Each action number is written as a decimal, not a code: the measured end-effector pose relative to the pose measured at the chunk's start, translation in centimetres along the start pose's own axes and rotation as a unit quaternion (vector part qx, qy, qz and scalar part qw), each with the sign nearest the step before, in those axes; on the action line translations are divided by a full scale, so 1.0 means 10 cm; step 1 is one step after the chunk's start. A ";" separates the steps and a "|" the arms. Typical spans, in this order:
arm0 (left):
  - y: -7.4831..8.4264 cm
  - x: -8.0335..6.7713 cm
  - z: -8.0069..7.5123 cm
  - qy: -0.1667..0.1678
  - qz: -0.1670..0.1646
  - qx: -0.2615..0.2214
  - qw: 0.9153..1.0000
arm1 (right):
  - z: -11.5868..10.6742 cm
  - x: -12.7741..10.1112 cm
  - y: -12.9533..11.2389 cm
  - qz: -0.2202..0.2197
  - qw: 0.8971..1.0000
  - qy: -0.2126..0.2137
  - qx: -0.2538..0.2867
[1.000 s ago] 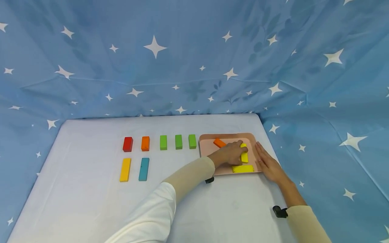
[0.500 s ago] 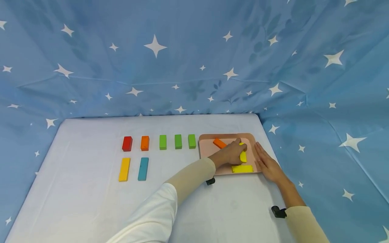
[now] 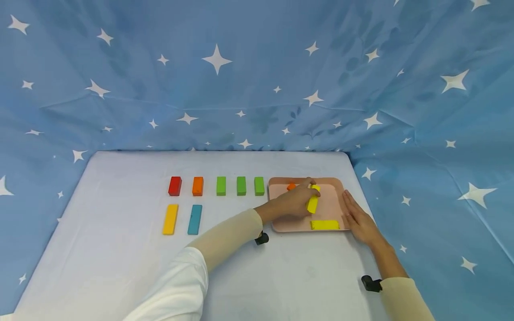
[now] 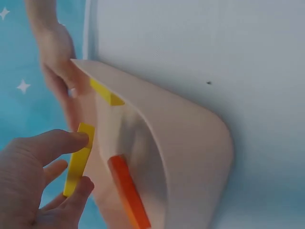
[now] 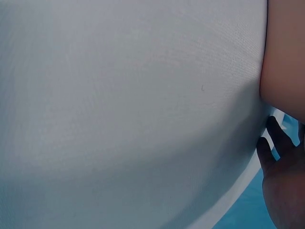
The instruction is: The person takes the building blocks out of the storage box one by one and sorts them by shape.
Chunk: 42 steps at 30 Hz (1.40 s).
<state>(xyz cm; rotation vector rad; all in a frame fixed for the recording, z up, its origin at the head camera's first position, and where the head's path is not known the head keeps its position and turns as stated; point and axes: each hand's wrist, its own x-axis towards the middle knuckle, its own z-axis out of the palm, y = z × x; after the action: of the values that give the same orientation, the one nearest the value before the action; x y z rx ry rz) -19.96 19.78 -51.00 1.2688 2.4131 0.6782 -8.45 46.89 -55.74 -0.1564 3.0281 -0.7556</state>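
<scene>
Over the pink tray (image 3: pixel 333 209), lifted clear of its floor, a long flat bright-yellow block (image 3: pixel 312 203) pinched between thumb and fingertips of the left hand (image 3: pixel 291 203), then, at the tray's right rim, the right hand (image 3: pixel 357 218) laid flat, fingers straight and together.

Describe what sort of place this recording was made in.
Likely a staged tabletop recording booth: a white table enclosed by a blue star-print cloth backdrop, with coloured blocks in rows beside a pink tray.
</scene>
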 end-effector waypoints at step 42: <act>-1.13 -2.35 -0.30 0.078 -0.168 -0.035 0.982 | 0.00 -0.01 -0.09 0.030 0.999 -0.019 0.017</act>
<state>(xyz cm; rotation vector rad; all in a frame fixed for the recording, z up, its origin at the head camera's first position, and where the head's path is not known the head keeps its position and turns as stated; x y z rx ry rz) -16.12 -6.12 -53.15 0.7771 2.6147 0.7757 -8.29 46.14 -55.30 -0.0780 2.9680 -0.7904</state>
